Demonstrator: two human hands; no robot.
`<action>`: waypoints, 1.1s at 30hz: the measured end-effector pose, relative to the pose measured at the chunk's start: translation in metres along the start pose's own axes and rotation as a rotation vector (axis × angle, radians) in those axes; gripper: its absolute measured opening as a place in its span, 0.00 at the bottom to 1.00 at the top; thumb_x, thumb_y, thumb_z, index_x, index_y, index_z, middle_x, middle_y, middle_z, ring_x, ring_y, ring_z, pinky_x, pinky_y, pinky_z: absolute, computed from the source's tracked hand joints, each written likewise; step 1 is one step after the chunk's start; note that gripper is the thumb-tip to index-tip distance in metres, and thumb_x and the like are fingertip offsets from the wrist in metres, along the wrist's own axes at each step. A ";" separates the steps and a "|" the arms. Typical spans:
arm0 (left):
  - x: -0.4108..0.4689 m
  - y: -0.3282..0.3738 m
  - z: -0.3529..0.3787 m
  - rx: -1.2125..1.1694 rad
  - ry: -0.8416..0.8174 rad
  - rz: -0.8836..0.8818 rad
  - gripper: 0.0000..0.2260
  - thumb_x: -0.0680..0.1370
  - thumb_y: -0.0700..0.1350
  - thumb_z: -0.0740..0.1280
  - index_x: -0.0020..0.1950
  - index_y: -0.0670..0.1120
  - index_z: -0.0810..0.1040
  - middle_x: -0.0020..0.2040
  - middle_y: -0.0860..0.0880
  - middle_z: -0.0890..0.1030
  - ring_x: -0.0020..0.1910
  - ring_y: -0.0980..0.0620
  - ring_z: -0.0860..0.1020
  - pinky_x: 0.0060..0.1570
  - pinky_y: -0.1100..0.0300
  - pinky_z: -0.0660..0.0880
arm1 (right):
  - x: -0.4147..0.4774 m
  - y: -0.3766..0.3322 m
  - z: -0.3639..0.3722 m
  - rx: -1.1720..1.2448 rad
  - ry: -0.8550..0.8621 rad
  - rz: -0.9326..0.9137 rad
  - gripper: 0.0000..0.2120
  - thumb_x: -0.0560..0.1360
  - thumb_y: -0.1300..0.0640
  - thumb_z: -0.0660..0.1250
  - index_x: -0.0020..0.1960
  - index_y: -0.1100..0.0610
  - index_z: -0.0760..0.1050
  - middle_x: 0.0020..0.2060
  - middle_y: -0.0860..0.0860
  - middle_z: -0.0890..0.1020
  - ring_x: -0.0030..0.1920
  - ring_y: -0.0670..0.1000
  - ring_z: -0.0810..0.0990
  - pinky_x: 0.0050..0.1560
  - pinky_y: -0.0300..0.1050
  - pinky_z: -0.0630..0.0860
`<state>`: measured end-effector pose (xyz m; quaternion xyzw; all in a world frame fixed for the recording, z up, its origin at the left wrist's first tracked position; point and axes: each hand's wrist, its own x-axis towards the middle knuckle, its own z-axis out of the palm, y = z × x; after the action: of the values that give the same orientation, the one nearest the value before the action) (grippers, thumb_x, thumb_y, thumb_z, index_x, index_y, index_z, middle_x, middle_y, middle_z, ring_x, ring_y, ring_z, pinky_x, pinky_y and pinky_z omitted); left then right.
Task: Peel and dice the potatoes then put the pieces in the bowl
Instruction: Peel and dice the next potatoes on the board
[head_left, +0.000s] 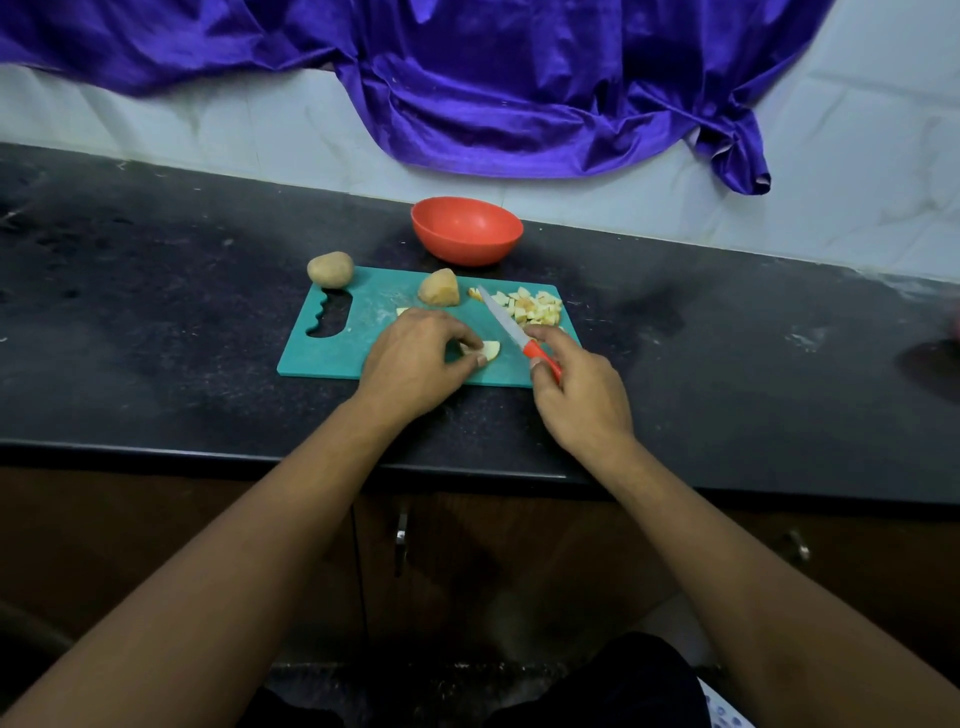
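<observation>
Teal cutting board (322, 358), left hand (410, 364) pinching a potato slice (490, 351) near its front edge, right hand (576, 400) curled round a red-handled knife (511, 330), diced pieces (535, 306) at its far right corner, half potato (439, 287) mid-board, whole potato (330, 269) at its far left corner, red bowl (467, 249) just beyond.

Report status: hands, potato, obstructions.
Left hand pinches slice on board. Right hand grips knife, blade off the slice. Dice piled on board, bowl empty; half potato, whole potato uncut. Nothing blocks.
</observation>
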<state>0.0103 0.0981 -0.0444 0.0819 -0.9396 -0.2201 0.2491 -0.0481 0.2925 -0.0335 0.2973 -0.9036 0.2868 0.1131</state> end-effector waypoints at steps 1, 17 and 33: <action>0.000 0.000 0.000 -0.005 -0.001 -0.010 0.11 0.77 0.57 0.72 0.55 0.55 0.86 0.55 0.56 0.84 0.59 0.51 0.77 0.59 0.50 0.75 | -0.003 -0.001 0.000 -0.024 -0.010 -0.005 0.21 0.83 0.54 0.61 0.74 0.43 0.71 0.37 0.44 0.77 0.32 0.43 0.73 0.34 0.43 0.67; 0.005 -0.009 0.004 -0.122 -0.021 -0.086 0.09 0.75 0.56 0.75 0.53 0.56 0.86 0.51 0.57 0.85 0.56 0.53 0.79 0.58 0.48 0.77 | -0.015 -0.016 0.005 -0.136 -0.009 -0.051 0.22 0.83 0.53 0.60 0.77 0.43 0.69 0.36 0.44 0.79 0.30 0.44 0.73 0.32 0.42 0.73; 0.006 -0.008 0.003 -0.102 -0.041 -0.054 0.07 0.77 0.46 0.72 0.54 0.55 0.86 0.58 0.54 0.81 0.63 0.52 0.76 0.64 0.49 0.74 | -0.017 -0.017 0.002 -0.114 -0.014 -0.024 0.22 0.84 0.52 0.60 0.78 0.45 0.67 0.38 0.44 0.78 0.32 0.44 0.74 0.32 0.38 0.68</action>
<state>0.0040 0.0901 -0.0476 0.0896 -0.9295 -0.2761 0.2275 -0.0239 0.2878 -0.0341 0.3032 -0.9157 0.2314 0.1266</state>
